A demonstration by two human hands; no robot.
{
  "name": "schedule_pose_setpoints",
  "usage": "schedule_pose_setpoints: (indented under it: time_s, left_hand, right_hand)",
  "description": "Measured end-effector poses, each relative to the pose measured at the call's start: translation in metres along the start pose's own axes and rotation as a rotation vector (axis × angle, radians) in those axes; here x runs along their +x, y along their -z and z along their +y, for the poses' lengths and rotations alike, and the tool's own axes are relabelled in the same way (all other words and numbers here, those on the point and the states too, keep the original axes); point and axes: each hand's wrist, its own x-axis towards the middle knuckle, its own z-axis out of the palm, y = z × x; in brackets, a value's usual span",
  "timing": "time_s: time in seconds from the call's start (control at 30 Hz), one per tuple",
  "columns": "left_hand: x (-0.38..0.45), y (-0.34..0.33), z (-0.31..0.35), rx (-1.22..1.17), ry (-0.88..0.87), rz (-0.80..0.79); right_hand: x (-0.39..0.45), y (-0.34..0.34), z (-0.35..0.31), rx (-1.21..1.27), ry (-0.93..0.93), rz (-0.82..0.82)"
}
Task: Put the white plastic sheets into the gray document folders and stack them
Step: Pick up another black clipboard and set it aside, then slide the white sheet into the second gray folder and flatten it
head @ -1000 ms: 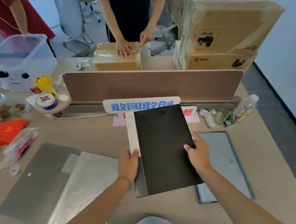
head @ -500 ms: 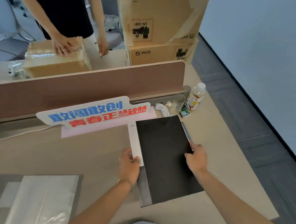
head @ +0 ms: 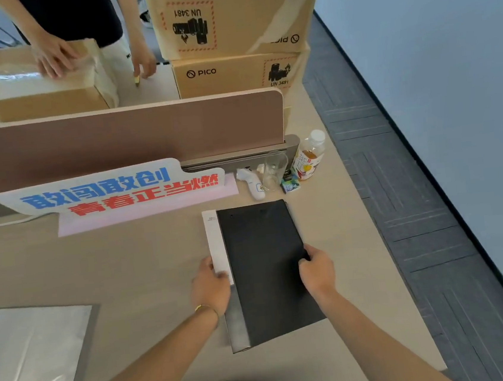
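A dark gray document folder [head: 264, 269] lies flat on the beige surface [head: 127, 265] right of the frame's centre, its long side running away from the viewer. A narrow white plastic sheet [head: 216, 243] sticks out along the folder's left edge, reaching from its far corner about halfway down.

The left hand [head: 211, 287] sits at the folder's left edge, its fingers [head: 219, 276] curled and closed on the lower end of the white sheet where it meets the folder; a thin gold bracelet [head: 205, 307] circles the wrist. The right hand [head: 316, 272] is at the folder's right edge, fingers [head: 305, 260] bent and pinched around that edge, thumb on top of the cover. Both hands are blurred, so the exact fingertip contact is hard to read.

At the lower left of the frame lies a pale translucent plastic sheet [head: 29, 362] resting on a gray sheet whose edge shows along its right side.

Above the folder, a white sign [head: 110, 189] with blue and red characters leans against a brown divider panel [head: 120, 135]. To the folder's upper right stand a clear cup [head: 274, 169], a small bottle [head: 310, 154] with a white cap, a white handheld device [head: 250, 179] and a small green packet [head: 290, 183]. Beyond the divider, at the top of the frame, another person's hands [head: 54, 57] rest on a wrapped cardboard box [head: 37, 85], beside stacked cardboard cartons [head: 233, 31].
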Motion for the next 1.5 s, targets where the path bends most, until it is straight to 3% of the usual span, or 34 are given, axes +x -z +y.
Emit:
schedule_pose_setpoints:
  time_s: [0.47,0.73,0.87,1.1,1.5]
  left_hand:
    - [-0.003,-0.013,0.001,0.004,0.017,-0.045]
    - [-0.012,0.024,-0.001,0.167,-0.305,0.032]
    - [-0.017,0.045,-0.006,0.132,-0.355,0.032]
    - [-0.020,0.102,-0.039,0.041,-0.325,0.112]
    - [-0.040,0.223,-0.151,-0.173,-0.171,0.319]
  right_hand:
    - [0.007,0.000,0.010,-0.101,0.022,-0.060]
    - [-0.012,-0.008,-0.024,-0.076,0.228,-0.064]
    - [-0.031,-0.024,-0.051,-0.019,0.332,-0.082]
    - [-0.074,-0.065,-0.089,-0.014,0.511,-0.173]
    - [-0.163,-0.187,-0.136,-0.122,0.690,-0.401]
